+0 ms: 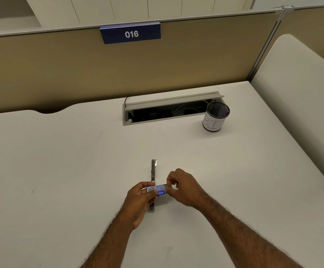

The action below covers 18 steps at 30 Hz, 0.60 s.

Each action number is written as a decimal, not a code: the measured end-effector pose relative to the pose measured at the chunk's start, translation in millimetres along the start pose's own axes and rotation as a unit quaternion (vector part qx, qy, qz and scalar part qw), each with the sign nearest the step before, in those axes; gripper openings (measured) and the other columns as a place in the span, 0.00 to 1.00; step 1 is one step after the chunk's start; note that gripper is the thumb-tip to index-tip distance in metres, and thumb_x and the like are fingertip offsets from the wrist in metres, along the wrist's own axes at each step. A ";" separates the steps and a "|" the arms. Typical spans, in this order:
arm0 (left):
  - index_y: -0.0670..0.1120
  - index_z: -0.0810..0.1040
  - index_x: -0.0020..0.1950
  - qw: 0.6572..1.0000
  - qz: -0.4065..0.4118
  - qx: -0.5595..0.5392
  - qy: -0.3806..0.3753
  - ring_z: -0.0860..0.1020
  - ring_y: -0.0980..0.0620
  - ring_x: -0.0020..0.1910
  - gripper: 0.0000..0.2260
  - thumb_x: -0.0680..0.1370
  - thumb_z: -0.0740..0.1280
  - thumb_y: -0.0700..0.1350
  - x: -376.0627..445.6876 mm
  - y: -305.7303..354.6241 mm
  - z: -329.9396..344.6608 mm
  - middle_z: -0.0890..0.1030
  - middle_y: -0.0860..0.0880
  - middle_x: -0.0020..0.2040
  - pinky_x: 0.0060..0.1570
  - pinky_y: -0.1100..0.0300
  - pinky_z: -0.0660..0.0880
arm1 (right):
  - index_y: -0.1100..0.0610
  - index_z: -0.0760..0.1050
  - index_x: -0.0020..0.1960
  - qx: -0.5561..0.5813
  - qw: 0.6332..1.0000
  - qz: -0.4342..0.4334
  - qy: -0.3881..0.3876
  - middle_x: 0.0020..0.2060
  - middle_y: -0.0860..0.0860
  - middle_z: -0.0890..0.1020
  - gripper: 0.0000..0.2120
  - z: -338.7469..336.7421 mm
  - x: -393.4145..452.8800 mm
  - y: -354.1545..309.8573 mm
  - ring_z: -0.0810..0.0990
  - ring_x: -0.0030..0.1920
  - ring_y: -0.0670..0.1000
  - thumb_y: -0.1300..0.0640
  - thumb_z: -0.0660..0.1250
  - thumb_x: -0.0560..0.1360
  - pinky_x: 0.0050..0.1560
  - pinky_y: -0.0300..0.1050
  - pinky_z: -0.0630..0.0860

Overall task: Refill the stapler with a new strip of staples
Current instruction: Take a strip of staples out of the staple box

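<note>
Left hand [140, 198] pinches a small blue staple box [158, 191] low in centre frame, right hand [180, 187] fingers closed on its end, over the opened stapler [153, 171] on the tabletop [60, 161].

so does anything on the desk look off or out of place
Nothing looks spilled or broken. The stapler lies flipped open on the desk, as refilling needs. Both hands, left hand and right hand, hold the small blue staple box over it. The flap of the cable slot stands open, next to the mesh cup.
</note>
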State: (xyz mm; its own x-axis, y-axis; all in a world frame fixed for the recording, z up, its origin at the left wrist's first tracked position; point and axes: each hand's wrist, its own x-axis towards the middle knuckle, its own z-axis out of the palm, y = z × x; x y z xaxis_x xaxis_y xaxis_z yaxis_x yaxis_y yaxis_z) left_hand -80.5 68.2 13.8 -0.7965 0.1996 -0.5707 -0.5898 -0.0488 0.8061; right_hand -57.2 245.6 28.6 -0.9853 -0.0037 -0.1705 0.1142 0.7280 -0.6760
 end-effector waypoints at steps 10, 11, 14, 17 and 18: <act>0.41 0.79 0.51 0.999 0.000 -0.037 0.005 0.82 0.47 0.42 0.08 0.74 0.70 0.33 -1.0 0.3 -0.1 0.85 0.40 0.47 0.43 0.59 0.81 | 0.52 0.73 0.39 0.104 0.992 0.027 0.071 0.34 0.45 0.78 0.06 1.2 -5.3 -6.4 0.74 0.34 0.43 0.61 0.69 0.68 0.34 0.34 0.71; 0.40 0.78 0.51 0.999 -0.001 -0.046 0.004 0.82 0.47 0.42 0.08 0.74 0.70 0.33 -1.0 1.1 -0.7 0.84 0.40 0.47 0.42 0.60 0.81 | 0.52 0.74 0.39 0.167 0.982 0.054 0.075 0.34 0.46 0.80 0.07 -1.9 -5.6 -5.9 0.75 0.33 0.42 0.62 0.69 0.68 0.34 0.33 0.72; 0.39 0.78 0.52 0.998 -0.003 -0.070 0.003 0.82 0.48 0.40 0.08 0.74 0.69 0.32 -0.5 2.8 -2.0 0.84 0.38 0.48 0.38 0.63 0.81 | 0.50 0.78 0.42 0.338 0.933 0.110 0.050 0.36 0.49 0.81 0.10 -11.2 -6.4 -2.4 0.77 0.35 0.46 0.65 0.68 0.70 0.39 0.40 0.75; 0.40 0.78 0.52 0.998 -0.005 -0.069 0.004 0.82 0.48 0.41 0.08 0.74 0.70 0.33 0.2 2.6 -1.0 0.83 0.37 0.49 0.38 0.63 0.81 | 0.54 0.80 0.42 0.426 0.895 0.129 0.021 0.37 0.51 0.82 0.09 -16.6 -8.0 0.1 0.81 0.38 0.48 0.67 0.68 0.72 0.42 0.43 0.78; 0.40 0.78 0.52 0.998 -0.007 -0.067 0.004 0.82 0.48 0.41 0.09 0.74 0.70 0.34 0.4 2.3 0.2 0.83 0.37 0.49 0.38 0.63 0.81 | 0.55 0.80 0.42 0.447 0.884 0.135 0.017 0.37 0.51 0.81 0.09 -17.3 -8.6 1.0 0.82 0.39 0.48 0.67 0.67 0.73 0.41 0.43 0.79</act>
State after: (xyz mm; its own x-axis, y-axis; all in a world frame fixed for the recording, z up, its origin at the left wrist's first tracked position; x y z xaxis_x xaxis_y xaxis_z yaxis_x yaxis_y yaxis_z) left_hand -82.2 68.3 15.5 -0.7890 0.1934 -0.5832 -0.6127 -0.1768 0.7703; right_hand -50.8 258.2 41.8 -0.9080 0.1197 -0.4016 0.3861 -0.1334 -0.9128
